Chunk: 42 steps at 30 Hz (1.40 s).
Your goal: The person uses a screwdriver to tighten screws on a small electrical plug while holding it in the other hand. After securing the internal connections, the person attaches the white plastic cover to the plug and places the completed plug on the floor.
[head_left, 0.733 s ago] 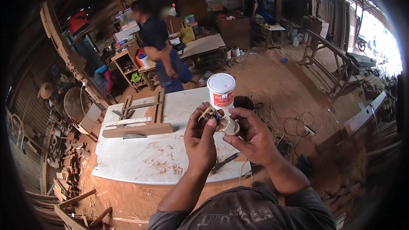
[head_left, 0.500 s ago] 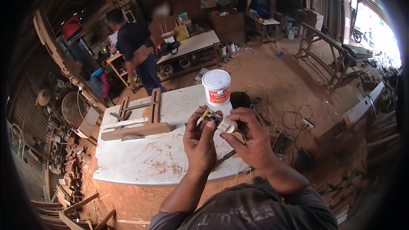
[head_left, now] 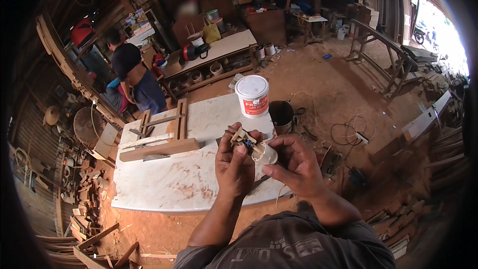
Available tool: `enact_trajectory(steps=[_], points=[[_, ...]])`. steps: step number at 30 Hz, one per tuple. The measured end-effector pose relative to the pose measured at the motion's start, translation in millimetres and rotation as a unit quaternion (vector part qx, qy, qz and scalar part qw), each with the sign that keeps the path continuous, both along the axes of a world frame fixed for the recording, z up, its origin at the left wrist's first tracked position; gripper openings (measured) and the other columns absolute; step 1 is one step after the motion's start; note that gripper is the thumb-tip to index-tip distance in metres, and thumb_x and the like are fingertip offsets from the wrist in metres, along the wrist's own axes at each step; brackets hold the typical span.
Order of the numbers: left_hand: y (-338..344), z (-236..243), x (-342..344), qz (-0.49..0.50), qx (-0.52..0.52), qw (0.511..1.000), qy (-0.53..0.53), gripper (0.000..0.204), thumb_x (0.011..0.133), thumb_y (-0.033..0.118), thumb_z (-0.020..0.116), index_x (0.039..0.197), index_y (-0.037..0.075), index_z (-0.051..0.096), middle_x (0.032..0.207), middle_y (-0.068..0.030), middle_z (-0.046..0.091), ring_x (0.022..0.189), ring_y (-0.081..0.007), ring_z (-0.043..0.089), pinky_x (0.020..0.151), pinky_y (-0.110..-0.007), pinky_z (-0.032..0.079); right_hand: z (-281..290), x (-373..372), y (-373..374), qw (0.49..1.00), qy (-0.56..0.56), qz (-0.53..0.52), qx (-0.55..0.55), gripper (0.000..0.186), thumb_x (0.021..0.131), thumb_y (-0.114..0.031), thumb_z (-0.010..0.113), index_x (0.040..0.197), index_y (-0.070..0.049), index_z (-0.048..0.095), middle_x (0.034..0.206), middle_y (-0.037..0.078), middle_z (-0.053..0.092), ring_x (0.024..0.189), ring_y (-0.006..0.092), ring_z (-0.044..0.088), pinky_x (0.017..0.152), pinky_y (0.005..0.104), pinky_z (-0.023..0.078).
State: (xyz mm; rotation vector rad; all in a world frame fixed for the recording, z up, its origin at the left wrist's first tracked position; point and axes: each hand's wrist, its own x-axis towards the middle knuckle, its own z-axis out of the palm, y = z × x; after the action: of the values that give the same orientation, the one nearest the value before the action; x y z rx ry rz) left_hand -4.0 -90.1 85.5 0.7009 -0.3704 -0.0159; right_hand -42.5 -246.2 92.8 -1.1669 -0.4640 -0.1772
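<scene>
Over the near edge of a white stained tabletop (head_left: 169,179), both my hands meet on a small cream plastic part with wires (head_left: 254,144). My left hand (head_left: 234,167) pinches its upper end, where a bit of blue shows. My right hand (head_left: 294,162) grips the rounded cream body from the right. A thin wire hangs down from the part. A dark tool (head_left: 259,184) lies on the tabletop under my hands, mostly hidden.
A white lidded bucket (head_left: 252,95) and a dark pot (head_left: 282,114) stand at the table's far edge. Wooden strips and a block (head_left: 159,149) lie to the left. Cables (head_left: 348,129) trail over the dirt floor. A person (head_left: 134,77) bends at a bench beyond; others stand further back.
The view has shifted, so the hands sit lower in the picture. The person at the back has moved left and bent down. My hands keep hold of the part.
</scene>
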Motion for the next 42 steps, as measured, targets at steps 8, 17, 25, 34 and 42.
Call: enact_trajectory(steps=[8,17,25,34,42], points=[[27,-31,10,-0.116,-0.026,0.981,-0.15,0.055,0.094,0.019,0.072,0.143,0.024,0.047,0.124,-0.0078,0.069,0.128,-0.043,0.056,0.109,-0.058,0.045,1,-21,4,0.981,-0.039,-0.1,-0.159,0.056,0.081,-0.007,0.087,0.124,0.0,0.05,0.118,0.012,0.062,0.104,0.0135,0.064,0.082,0.0277,0.057],[34,-26,23,-0.315,-0.271,0.878,-0.236,0.035,0.104,0.046,0.048,0.132,0.032,0.063,0.119,-0.0019,0.075,0.15,-0.0415,0.03,0.122,-0.062,-0.008,6,-39,44,0.909,-0.286,-0.193,-0.232,0.054,0.073,-0.013,0.092,0.116,-0.006,0.06,0.101,0.011,0.064,0.081,0.0221,0.07,0.064,0.031,0.06],[27,-23,7,-0.318,-0.308,0.881,-0.169,0.028,0.102,0.046,0.052,0.121,0.034,0.069,0.123,-0.0033,0.073,0.153,-0.0414,0.023,0.122,-0.061,-0.013,10,-42,46,0.916,-0.286,-0.161,-0.229,0.045,0.079,-0.007,0.083,0.115,0.003,0.058,0.107,0.013,0.059,0.097,0.0253,0.066,0.073,0.0331,0.061],[13,-29,6,-0.266,-0.257,0.913,-0.17,0.025,0.1,0.033,0.058,0.119,0.045,0.071,0.158,-0.0011,0.042,0.155,-0.0401,0.012,0.12,-0.075,0.005,9,-40,43,0.909,-0.278,-0.178,-0.254,0.047,0.079,-0.009,0.084,0.115,0.004,0.056,0.108,0.012,0.059,0.099,0.026,0.066,0.072,0.0334,0.061],[14,-19,12,-0.324,-0.241,0.896,-0.184,0.023,0.095,0.031,0.066,0.116,0.037,0.073,0.142,0.0012,0.052,0.149,-0.031,0.029,0.123,-0.071,0.014,7,-40,43,0.937,-0.219,-0.165,-0.215,0.05,0.079,-0.012,0.086,0.117,0.001,0.055,0.108,0.014,0.064,0.093,0.0258,0.07,0.071,0.0329,0.061]])
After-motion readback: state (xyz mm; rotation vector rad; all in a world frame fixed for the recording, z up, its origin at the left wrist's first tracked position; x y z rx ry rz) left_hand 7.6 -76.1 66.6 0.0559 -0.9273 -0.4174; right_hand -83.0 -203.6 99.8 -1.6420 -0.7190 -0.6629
